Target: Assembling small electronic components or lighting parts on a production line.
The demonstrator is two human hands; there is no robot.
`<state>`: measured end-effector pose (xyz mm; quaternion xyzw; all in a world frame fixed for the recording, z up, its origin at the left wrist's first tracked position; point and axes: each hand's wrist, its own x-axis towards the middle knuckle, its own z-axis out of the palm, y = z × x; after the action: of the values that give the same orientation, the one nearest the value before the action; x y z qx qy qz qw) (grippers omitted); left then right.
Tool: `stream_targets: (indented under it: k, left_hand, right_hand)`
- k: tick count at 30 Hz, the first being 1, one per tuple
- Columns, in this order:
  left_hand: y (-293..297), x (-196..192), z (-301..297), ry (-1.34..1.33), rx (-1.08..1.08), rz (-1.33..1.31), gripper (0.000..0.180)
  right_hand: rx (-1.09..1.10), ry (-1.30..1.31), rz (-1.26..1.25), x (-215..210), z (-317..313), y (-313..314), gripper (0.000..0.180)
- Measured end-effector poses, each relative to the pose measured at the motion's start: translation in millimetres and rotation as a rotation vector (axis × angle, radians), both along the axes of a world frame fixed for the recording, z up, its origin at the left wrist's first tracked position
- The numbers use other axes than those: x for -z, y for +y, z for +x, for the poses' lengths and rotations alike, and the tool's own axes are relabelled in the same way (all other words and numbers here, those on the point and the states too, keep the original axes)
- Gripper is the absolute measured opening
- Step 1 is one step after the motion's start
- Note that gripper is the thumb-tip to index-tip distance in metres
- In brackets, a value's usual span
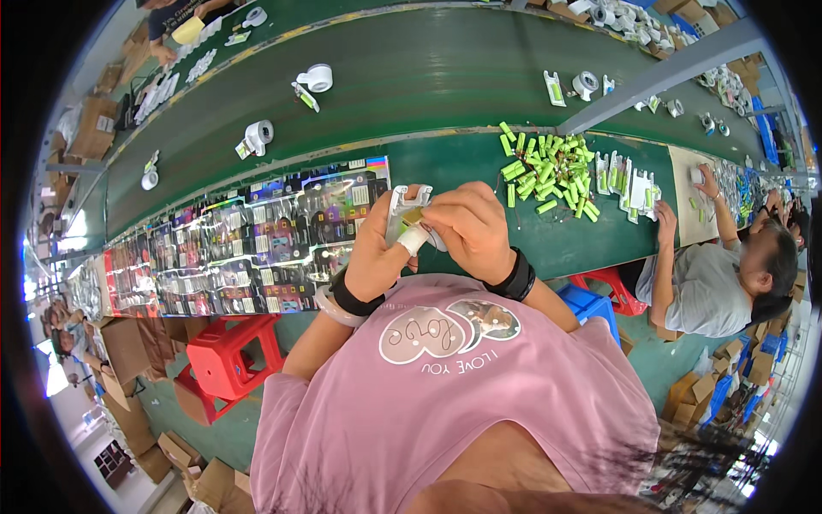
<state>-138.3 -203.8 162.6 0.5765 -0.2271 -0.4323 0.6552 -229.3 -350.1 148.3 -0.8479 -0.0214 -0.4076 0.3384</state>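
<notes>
I have the white housing near the middle of my view, upper end toward twelve o'clock, gripped by the left hand, whose thumb wears a white wrap. The right hand has its fingers bent in against the housing's four o'clock side; I cannot tell whether they pinch anything. From the housing, green cells lie heaped at two o'clock on the green desk, with more white housings just beside them at three. Dark printed sheets spread at nine; a conveyor belt crosses at twelve.
</notes>
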Motion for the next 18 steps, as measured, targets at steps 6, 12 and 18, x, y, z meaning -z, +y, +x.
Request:
stream_targets:
  k: [6,12,18]
  left_hand:
    - [-2,-3,-1,-0.069,-0.01,0.019,0.044]
    - [1,2,0,-0.091,0.005,-0.02,0.046]
    - [-1,5,0,-0.082,0.002,-0.084,0.044]
  right_hand:
    - [-0.019,0.004,-0.002,2,0,-1,0.025]
    - [0.005,0.015,-0.014,1,1,0,0.025]
    - [0.018,0.052,-0.019,-1,2,2,0.024]
